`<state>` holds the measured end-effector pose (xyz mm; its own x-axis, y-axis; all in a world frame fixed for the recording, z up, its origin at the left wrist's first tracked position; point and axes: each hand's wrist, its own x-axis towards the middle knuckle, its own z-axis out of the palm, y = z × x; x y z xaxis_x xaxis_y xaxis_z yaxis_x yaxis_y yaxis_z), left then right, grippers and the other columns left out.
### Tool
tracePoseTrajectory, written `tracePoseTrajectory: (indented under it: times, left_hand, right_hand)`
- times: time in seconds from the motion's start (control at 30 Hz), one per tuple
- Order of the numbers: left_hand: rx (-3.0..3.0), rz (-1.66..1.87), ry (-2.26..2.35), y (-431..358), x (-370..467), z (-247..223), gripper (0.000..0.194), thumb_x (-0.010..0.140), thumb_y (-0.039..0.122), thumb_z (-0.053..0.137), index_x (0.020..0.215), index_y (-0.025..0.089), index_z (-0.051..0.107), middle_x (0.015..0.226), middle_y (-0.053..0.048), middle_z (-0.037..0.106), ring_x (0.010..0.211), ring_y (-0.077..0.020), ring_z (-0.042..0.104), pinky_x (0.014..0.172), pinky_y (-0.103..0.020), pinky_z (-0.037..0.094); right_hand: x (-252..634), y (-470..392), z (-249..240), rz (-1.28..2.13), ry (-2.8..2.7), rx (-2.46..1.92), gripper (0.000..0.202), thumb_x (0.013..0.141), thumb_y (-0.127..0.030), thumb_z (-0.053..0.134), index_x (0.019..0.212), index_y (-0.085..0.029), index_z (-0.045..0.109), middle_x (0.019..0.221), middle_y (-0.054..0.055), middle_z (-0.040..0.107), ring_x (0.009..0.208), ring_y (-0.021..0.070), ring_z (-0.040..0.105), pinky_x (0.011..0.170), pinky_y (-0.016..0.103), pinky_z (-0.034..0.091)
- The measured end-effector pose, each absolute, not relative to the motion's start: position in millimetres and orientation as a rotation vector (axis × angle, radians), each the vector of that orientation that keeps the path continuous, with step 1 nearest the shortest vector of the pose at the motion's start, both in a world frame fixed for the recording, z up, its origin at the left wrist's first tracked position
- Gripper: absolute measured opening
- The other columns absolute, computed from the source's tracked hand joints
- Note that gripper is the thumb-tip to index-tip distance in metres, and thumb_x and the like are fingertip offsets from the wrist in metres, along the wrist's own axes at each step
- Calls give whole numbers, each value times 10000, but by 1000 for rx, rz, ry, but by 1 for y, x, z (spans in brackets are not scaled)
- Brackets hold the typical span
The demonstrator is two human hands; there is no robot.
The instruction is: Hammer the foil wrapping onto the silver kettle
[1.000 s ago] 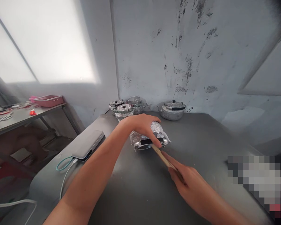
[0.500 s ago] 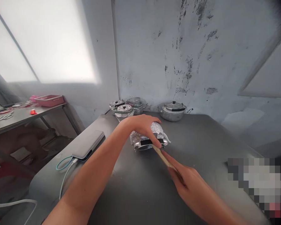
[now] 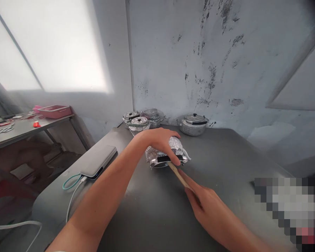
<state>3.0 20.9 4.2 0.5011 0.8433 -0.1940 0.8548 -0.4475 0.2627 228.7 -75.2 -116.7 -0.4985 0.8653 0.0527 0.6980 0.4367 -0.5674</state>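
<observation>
A small hammered silver kettle (image 3: 176, 144) lies tipped on the grey table, its mouth facing me and its spout pointing right. Its black-gripped handle (image 3: 166, 158) crosses in front of the opening. My left hand (image 3: 161, 141) is wrapped over the kettle's side, with the thumb down by the handle. In my right hand (image 3: 203, 201) is a flat, light wooden stick (image 3: 179, 175). The stick's far end reaches the kettle's mouth, and I cannot see whether it touches the inside. My left hand and the rim hide most of the kettle's interior.
Several silver pots with lids, one of them a wide pot (image 3: 193, 124), stand along the wall. A grey power bank (image 3: 99, 161) with a white cable lies at the table's left edge. On the side table at left sit a pink basket (image 3: 55, 111) and scissors (image 3: 4, 129).
My right hand has shifted slightly left and inward, taking the wooden stick a little further into the kettle's mouth. My left hand and the kettle have barely moved.
</observation>
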Motion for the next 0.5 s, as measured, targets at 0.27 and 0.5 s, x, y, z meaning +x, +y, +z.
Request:
tracePoseTrajectory:
  times: [0.27,0.5]
  left_hand:
    - [2428,-15,1403,21,2,4,1104,527,783,702,1479,379,313,1535,-42,394,1283,-355,481,886,-373,483]
    - [2296,42,1556,22,1,3,1210,449,805,724,1435,266,277,1289,-128,581,998,-333,639,672,-335,493]
  right_hand:
    - [231,-76,-111,569,-2334,-1349,545,1007,-364,291,1535,-237,332,655,-22,566,543,157,495,548,254,398]
    - [239,-69,-113,559,-2309,-1349,506,1003,-357,333,1502,-282,372,727,-16,643,594,164,574,622,271,445]
